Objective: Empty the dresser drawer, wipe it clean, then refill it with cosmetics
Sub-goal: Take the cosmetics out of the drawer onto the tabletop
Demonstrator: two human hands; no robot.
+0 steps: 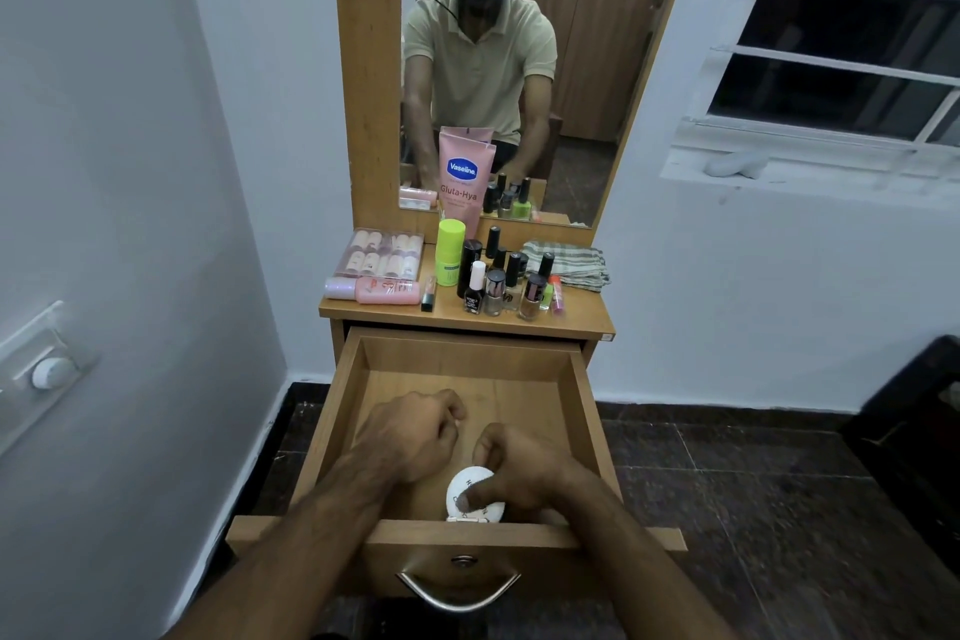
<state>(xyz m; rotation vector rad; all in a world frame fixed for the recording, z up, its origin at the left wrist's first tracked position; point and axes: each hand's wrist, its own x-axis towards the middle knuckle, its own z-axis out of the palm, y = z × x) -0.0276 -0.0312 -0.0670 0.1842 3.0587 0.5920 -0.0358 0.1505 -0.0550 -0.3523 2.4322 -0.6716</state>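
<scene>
The wooden dresser drawer [584, 411] is pulled out below me. Both my hands are inside it. My right hand [524, 473] grips a round white compact [467, 491] with dark lettering, near the drawer's front wall. My left hand [415, 437] is curled into a loose fist just left of it, and I see nothing in it. The rest of the drawer floor is bare. On the dresser top [467, 314] stand a pink Vaseline tube [464, 182], a green bottle [450, 252], several nail polish bottles [501, 283] and a folded striped cloth [569, 265].
A clear box of small bottles [382, 252] and a pink bottle lying flat [374, 290] sit at the dresser top's left. A mirror [498, 68] rises behind. White walls stand on both sides, a window [841, 57] at right, dark tiled floor below.
</scene>
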